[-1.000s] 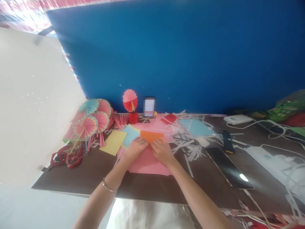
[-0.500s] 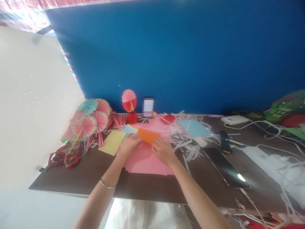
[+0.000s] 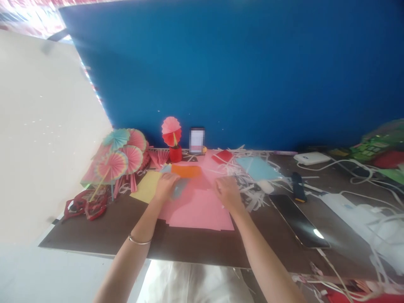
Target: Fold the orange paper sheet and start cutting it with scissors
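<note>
Pinching a light blue paper piece [image 3: 179,188] in left hand [image 3: 166,185], folded orange strip [image 3: 186,170] lying crosswise just beyond; right hand [image 3: 227,192] resting open, farther off, on pink sheets [image 3: 202,210].

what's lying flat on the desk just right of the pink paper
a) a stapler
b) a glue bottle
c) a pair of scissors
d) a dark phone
d: the dark phone lies face up on the brown desk to the right of the pink paper, past the right hand.
</note>
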`<state>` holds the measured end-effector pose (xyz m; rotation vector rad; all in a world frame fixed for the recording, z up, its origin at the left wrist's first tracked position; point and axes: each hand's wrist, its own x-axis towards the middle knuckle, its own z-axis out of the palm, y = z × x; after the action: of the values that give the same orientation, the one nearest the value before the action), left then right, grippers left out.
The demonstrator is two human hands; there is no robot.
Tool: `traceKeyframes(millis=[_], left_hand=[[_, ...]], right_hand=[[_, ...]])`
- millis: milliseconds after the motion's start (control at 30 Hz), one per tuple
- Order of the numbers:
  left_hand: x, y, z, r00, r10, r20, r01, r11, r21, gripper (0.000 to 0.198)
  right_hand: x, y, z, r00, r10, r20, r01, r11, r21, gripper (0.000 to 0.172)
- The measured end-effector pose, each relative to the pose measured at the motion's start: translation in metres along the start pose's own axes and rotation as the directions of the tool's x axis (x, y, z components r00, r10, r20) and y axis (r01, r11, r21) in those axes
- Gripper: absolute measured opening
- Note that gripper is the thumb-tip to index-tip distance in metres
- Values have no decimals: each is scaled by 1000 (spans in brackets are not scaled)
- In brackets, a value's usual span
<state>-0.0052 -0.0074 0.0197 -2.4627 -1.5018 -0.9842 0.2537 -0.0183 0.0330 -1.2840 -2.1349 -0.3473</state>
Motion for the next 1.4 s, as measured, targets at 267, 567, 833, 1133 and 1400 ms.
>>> traceKeyframes(millis=[267,567,833,1133,1400], left_hand=[[3,47,-3,968,241,75,-238,970,-49,26],[0,50,-1,965,247,89,-239,967,-90,22],[-1,53,0,974,226,23,-225,973,-41,19],[2,35,-10,966,247,77,-237,964,-124,17],[-1,12,-4,992,-32,-123,34,999,13,16]], right_hand=[[-3,-35,6,991,-131,-33,133,990,38,26],[-7,-36,0,980,-197,-40,193,978,-81,26],[-8,-36,2,979,-201,-16,199,976,-94,21],[-7,-24,-2,964,-260,-49,257,965,-59,23],[-2,6,-5,958,-218,-183,213,976,-52,21]])
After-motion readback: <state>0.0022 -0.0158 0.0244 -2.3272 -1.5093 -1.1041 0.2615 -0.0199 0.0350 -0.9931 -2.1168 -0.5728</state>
